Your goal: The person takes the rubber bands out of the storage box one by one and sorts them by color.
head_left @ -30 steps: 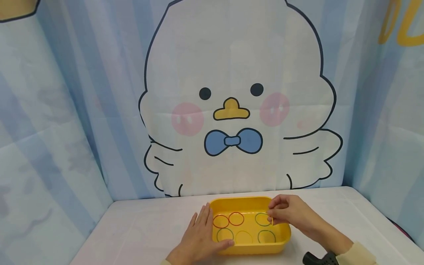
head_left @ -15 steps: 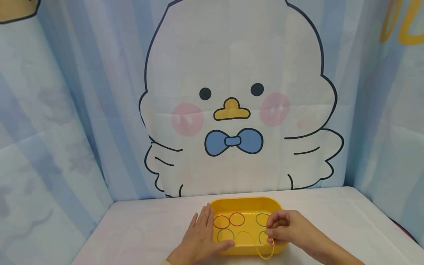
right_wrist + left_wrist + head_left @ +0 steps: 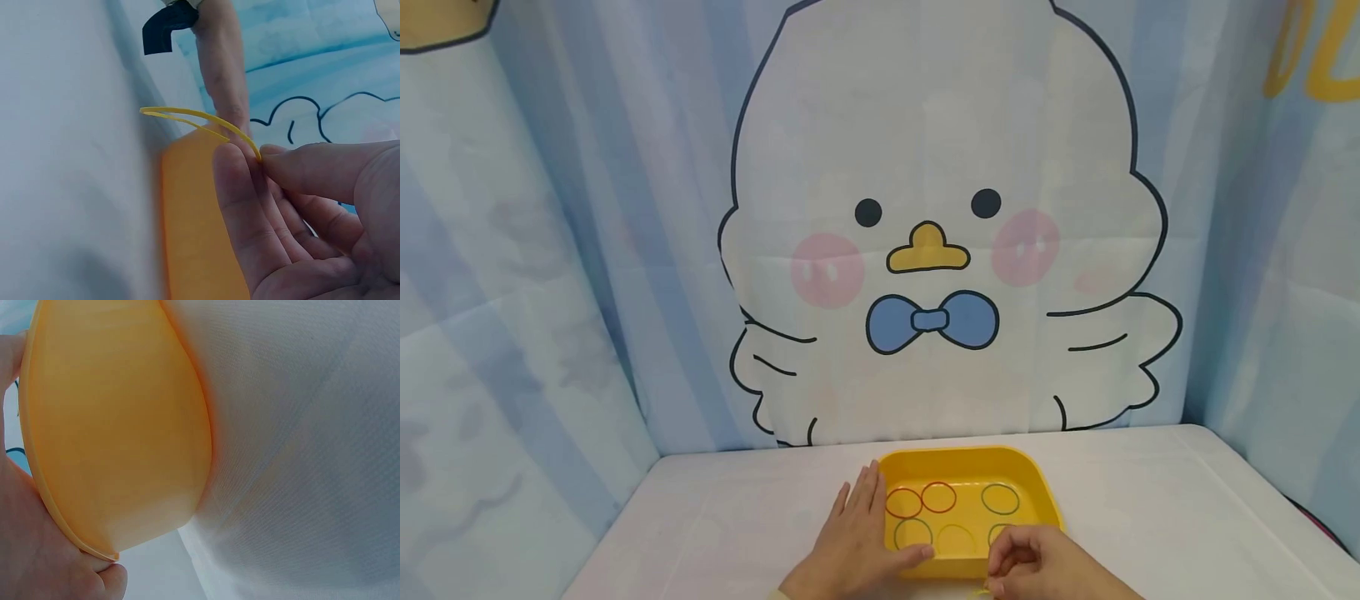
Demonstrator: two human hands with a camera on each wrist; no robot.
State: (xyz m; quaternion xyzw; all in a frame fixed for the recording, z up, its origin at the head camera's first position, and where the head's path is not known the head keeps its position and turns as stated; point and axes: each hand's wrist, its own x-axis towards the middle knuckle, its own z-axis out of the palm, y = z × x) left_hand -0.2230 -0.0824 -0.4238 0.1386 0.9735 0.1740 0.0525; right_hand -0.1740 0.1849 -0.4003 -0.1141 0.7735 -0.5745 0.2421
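A yellow plastic tray [image 3: 951, 568] sits on the white-covered table. My left hand [image 3: 850, 533] rests along its left side, fingers straight against the rim and thumb over the front corner. Between thumb and fingertips, my right hand [image 3: 1037, 567] pinches a yellow rubber band [image 3: 181, 112], low in front of the tray's right front side. The band hangs as a narrow loop in the right wrist view. Inside the tray lie two red rubber bands [image 3: 938, 512], several green ones [image 3: 1000, 514] and a yellow one [image 3: 957, 526]. My right hand partly hides the front right green band.
The white tabletop [image 3: 722, 517] spreads to both sides of the tray. Behind it hangs a curtain [image 3: 925, 392] printed with a white cartoon bird, and further curtains stand left and right.
My right hand has carried the yellow rubber band from over the tray's right back part toward me, past the front rim and downward. My left hand and the tray stay put.
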